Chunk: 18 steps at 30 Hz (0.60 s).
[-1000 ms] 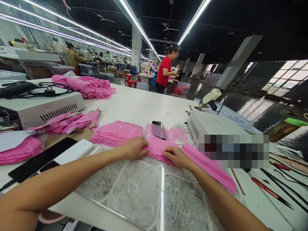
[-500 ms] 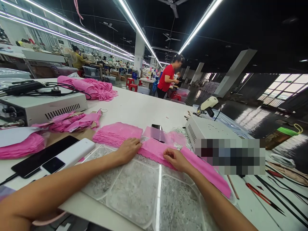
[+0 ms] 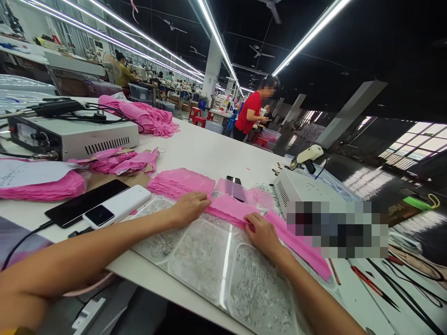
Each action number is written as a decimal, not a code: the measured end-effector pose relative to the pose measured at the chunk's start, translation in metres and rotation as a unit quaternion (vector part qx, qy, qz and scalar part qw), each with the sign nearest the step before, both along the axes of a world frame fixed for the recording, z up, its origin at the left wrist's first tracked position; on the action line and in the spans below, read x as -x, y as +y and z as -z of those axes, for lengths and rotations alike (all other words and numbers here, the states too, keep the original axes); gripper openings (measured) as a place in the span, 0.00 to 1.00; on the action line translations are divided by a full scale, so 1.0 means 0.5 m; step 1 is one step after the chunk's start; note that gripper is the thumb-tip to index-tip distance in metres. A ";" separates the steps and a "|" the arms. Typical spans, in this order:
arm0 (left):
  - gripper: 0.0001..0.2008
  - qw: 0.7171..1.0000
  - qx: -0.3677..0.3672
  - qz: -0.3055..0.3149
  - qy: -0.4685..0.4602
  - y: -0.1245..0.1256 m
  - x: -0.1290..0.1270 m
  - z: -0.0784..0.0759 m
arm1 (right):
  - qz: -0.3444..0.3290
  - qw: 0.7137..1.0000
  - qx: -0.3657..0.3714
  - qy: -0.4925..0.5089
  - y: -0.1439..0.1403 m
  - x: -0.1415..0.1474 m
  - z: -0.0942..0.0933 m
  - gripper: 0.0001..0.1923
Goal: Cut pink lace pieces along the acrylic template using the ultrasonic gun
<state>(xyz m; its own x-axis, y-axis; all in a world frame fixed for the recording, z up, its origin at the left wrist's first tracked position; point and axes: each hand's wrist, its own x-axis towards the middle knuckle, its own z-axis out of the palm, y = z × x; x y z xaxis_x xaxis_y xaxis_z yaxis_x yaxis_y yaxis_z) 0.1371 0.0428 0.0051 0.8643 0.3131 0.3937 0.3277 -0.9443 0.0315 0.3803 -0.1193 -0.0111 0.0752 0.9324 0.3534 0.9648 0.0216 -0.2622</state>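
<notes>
A pink fabric piece point(image 3: 230, 210) lies across the upper part of a clear sheet with a grey mottled surface point(image 3: 199, 253). My left hand point(image 3: 190, 207) has its fingers closed at the fabric's left end, beside a stack of pink fabric pieces point(image 3: 181, 180). With thumb and fingers pinched together, my right hand point(image 3: 262, 233) holds the near edge at the right end. The fingertips of both hands are partly hidden. Right of that hand, a longer pink strip point(image 3: 302, 244) slants toward me. Behind the piece, thin sheer pink fabric point(image 3: 234, 188) partly covers a dark phone point(image 3: 233, 179).
At left are a black phone point(image 3: 87, 201), a white power bank point(image 3: 122, 204) and a grey machine box point(image 3: 101, 135). More pink fabric point(image 3: 139, 114) lies behind. Another machine box point(image 3: 314, 186) and red-handled tweezers point(image 3: 372, 284) are at right. A person in red point(image 3: 249, 111) stands beyond the table.
The view has shifted, so the scene sits further right and the table edge shows more. My right hand's fingers have moved to the fabric's near right edge. My left hand stays at its left end.
</notes>
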 end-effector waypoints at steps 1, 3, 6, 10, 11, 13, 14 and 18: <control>0.11 1.000 0.001 0.009 0.002 -0.001 0.011 0.002 | -0.007 1.000 -0.002 -0.005 -0.006 0.000 0.000 0.11; 0.12 1.000 0.001 0.025 0.009 -0.006 0.033 0.007 | -0.025 1.000 0.000 -0.011 -0.019 0.003 0.000 0.12; 0.14 0.999 0.000 0.045 0.020 -0.012 0.061 0.011 | -0.048 0.999 0.005 -0.013 -0.035 0.015 -0.005 0.12; 0.15 0.997 -0.010 0.066 0.033 -0.018 0.107 0.008 | -0.075 0.997 0.010 -0.014 -0.063 0.051 -0.006 0.13; 0.15 0.997 -0.012 0.071 0.036 -0.021 0.122 0.007 | -0.093 0.995 0.014 -0.015 -0.073 0.065 -0.005 0.13; 0.15 0.996 -0.014 0.080 0.041 -0.028 0.156 0.007 | -0.146 0.989 0.023 -0.023 -0.094 0.098 -0.004 0.14; 0.14 0.995 -0.014 0.084 0.044 -0.032 0.174 0.006 | -0.173 0.984 0.027 -0.029 -0.104 0.114 -0.005 0.15; 0.13 0.994 -0.008 0.091 0.060 -0.048 0.232 -0.004 | -0.240 0.969 0.061 -0.004 -0.119 0.157 -0.028 0.11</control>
